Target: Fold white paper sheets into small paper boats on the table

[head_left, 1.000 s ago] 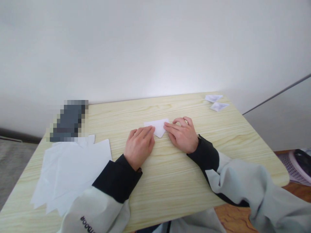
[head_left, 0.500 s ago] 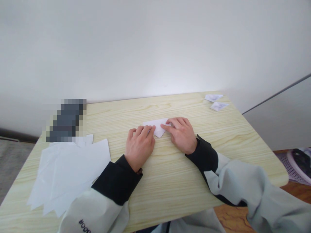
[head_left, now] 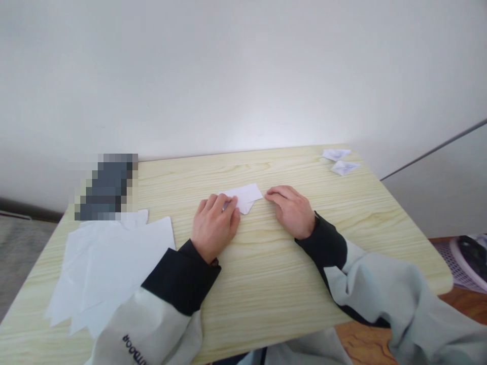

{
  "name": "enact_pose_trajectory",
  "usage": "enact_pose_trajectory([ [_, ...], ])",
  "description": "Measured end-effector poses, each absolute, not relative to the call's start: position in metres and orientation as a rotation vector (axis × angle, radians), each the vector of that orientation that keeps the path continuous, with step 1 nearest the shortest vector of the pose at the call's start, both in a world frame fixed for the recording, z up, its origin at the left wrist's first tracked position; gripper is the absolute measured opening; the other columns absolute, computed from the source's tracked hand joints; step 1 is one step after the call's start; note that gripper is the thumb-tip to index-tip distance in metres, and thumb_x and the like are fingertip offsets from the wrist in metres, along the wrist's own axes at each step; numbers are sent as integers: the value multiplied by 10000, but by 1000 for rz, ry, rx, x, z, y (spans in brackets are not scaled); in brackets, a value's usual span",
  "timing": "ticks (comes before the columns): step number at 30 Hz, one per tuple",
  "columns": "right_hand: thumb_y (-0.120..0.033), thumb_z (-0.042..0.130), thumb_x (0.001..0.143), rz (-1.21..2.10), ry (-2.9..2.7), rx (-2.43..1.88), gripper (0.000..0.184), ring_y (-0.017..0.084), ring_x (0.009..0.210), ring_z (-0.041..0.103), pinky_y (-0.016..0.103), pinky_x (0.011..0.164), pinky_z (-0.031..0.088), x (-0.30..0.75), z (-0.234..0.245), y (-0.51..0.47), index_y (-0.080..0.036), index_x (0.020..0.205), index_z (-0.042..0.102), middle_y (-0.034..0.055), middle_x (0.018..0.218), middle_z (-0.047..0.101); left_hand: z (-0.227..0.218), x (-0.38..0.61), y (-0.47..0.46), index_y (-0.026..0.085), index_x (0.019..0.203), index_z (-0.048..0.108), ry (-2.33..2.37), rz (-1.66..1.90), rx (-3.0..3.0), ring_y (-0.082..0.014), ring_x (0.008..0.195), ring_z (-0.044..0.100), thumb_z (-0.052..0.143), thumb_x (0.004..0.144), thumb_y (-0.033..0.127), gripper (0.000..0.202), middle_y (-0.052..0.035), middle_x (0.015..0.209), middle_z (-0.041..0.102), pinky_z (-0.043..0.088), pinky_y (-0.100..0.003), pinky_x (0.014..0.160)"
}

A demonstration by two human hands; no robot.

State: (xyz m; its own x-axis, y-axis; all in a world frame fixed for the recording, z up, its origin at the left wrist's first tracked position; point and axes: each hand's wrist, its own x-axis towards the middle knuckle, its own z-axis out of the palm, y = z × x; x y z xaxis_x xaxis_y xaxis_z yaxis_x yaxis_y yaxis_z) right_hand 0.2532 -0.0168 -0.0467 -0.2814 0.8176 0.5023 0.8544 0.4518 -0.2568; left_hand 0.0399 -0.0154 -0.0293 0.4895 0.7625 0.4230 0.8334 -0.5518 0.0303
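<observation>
A small folded sheet of white paper (head_left: 247, 195) lies near the middle of the table, with a pointed flap toward me. My left hand (head_left: 215, 220) is closed on its left end, thumb and fingers curled over the paper and hiding that part. Just beyond the right end is my right hand (head_left: 291, 208), its thumb and fingertips drawn together with no paper visible between them. A narrow gap separates those fingertips from the paper.
Several loose white sheets (head_left: 122, 263) overlap at the left, below a pixelated dark object (head_left: 108, 185). Two folded paper boats (head_left: 344, 168) lie at the table's (head_left: 266, 299) far right corner. A white wall (head_left: 243, 76) stands behind. A pinkish basket (head_left: 460, 263) is at the right.
My right hand has come off the paper and shifted slightly right. The paper's right end is now uncovered and tilted a little upward, while my left hand stays on the left end.
</observation>
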Motion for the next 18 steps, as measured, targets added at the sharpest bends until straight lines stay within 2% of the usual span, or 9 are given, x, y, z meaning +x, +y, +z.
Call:
enact_pose_trajectory([
  [3, -146, 460, 876, -25, -2045, -1422, 212, 213, 978, 588, 336, 892, 473, 246, -42, -11, -171, 951, 657, 74, 1032, 684, -30, 38, -7, 180, 972, 686, -1430, -705, -2607, -227, 892, 555, 471, 916, 285, 245, -77, 932, 647, 452, -373, 782],
  [6, -272, 477, 900, 13, -2074, -1474, 300, 252, 1063, 536, 380, 944, 431, 237, -40, -1, -121, 1130, 595, 118, 1137, 642, -31, 40, 2, 189, 882, 692, -1522, -751, -2644, -223, 907, 539, 482, 915, 295, 238, -70, 886, 630, 455, -372, 816],
  [7, -304, 485, 898, 14, -2111, -1490, 348, 265, 1096, 510, 396, 951, 418, 235, -40, 2, -114, 1176, 574, 130, 1188, 614, -31, 41, 4, 184, 882, 688, -1555, -752, -2655, -229, 934, 534, 491, 909, 296, 228, -74, 908, 628, 452, -378, 836],
  [9, -345, 489, 899, 25, -2140, -1511, 383, 273, 1125, 477, 410, 956, 401, 232, -41, 7, -129, 1208, 563, 132, 1242, 576, -32, 42, 8, 176, 1005, 661, -1617, -768, -2644, -251, 1020, 515, 513, 892, 305, 227, -93, 1044, 615, 430, -411, 897],
  [11, -356, 493, 898, 63, -2142, -1495, 355, 268, 1130, 467, 407, 958, 390, 232, -43, 11, -156, 1176, 587, 121, 1246, 567, -32, 43, 10, 160, 1166, 589, -1683, -756, -2613, -281, 1118, 477, 523, 883, 343, 343, -123, 1199, 566, 393, -452, 957],
  [13, -353, 518, 886, 120, -2127, -1455, 304, 258, 1123, 471, 401, 957, 387, 234, -44, 13, -171, 1112, 607, 111, 1214, 580, -32, 43, 10, 149, 1230, 540, -1704, -718, -2623, -298, 1190, 440, 525, 880, 388, 425, -138, 1281, 526, 352, -473, 1007],
  [18, -282, 596, 822, 302, -2022, -1311, 127, 230, 1038, 533, 387, 929, 399, 240, -44, 13, -183, 892, 560, 91, 1062, 632, -29, 41, 9, 176, 1149, 569, -1648, -766, -2756, -275, 1221, 454, 575, 851, 372, 357, -113, 1279, 553, 328, -460, 1048],
])
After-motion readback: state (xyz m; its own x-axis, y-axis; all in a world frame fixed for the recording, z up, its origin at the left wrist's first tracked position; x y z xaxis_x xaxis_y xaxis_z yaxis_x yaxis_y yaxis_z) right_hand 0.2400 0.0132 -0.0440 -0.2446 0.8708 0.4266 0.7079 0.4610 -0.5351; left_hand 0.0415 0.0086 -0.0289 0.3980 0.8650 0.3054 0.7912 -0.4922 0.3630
